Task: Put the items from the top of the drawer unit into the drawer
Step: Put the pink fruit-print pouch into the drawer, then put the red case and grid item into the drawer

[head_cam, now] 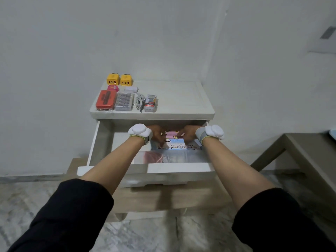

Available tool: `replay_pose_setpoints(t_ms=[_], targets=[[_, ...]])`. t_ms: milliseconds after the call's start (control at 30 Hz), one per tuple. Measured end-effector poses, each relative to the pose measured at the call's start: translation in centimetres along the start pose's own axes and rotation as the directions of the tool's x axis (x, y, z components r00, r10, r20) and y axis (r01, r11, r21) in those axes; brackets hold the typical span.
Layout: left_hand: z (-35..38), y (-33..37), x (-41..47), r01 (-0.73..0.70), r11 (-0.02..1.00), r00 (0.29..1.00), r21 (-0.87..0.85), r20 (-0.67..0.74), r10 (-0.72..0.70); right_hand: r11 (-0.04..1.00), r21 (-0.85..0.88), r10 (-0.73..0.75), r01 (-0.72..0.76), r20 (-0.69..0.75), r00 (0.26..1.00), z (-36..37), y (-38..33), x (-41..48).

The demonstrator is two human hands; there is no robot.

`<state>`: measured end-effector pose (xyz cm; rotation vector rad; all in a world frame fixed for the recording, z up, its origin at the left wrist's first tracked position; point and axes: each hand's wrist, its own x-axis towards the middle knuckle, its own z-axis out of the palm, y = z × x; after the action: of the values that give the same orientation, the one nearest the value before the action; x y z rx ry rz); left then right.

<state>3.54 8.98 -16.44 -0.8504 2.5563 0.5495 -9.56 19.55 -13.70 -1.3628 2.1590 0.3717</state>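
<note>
Both hands are deep inside the open white drawer (145, 169), under the front edge of the unit's pale top (181, 99). The left hand (157, 134) and the right hand (189, 133) meet over a flat box printed with small panda pictures (174, 143), which lies in the drawer with its long side running left to right. The fingers of both hands curl down onto its far edge; they seem to press or hold it, but shadow hides the tips, so I cannot tell if they really grip.

The things still to move lie above and behind the hands, on the left part of the top: two yellow cube chargers (119, 80), a red flat tin (106, 100), a clear plastic case with rows of small parts (124, 101), a coiled grey cable (140, 101) and a small red-and-white packet (151, 103). The tin, case and packet have their long axes pointing away from the person. The left hand is nearer to this group, I think.
</note>
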Motion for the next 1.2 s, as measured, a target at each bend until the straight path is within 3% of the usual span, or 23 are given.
replay_pose_setpoints(t_ms=[267, 400, 567, 667, 800, 933, 1200], targets=[[-4.3, -1.2, -7.7, 0.049, 0.993, 0.980, -0.110, 0.198, -0.026, 1.000, -0.028, -0.010, 0.013, 0.084, 0.996, -3.9, -7.0, -6.9], [-6.3, -3.1, -9.9, 0.048, 0.978, 0.991, -0.204, 0.133, -0.021, 0.999, 0.040, -0.013, 0.013, 0.003, 1.000, -6.2, -9.0, -8.6], [-9.5, -7.3, -13.0, -0.004, 0.914, 1.000, -0.406, 0.006, 0.007, 0.931, 0.358, -0.016, 0.071, -0.154, 0.988, -8.5, -12.4, -9.2], [-11.0, -9.7, -14.2, -0.053, 0.896, 0.991, -0.442, -0.137, -0.009, 0.916, 0.370, -0.044, 0.153, -0.288, 0.957, -9.2, -14.4, -8.9], [-12.1, -13.2, -14.6, -0.058, 0.924, 0.938, -0.379, -0.336, -0.079, 0.953, 0.238, -0.050, 0.186, -0.484, 0.873, -9.8, -17.0, -7.2], [-12.1, -14.9, -14.2, -0.021, 0.975, 0.875, -0.222, -0.476, -0.089, 0.971, 0.146, -0.079, 0.191, -0.557, 0.827, -9.8, -18.2, -5.2], [-13.4, -16.3, -11.4, 0.129, 0.983, 0.928, -0.131, -0.332, -0.166, 0.978, 0.032, -0.170, 0.205, -0.441, 0.881, -11.1, -18.8, -0.7]])
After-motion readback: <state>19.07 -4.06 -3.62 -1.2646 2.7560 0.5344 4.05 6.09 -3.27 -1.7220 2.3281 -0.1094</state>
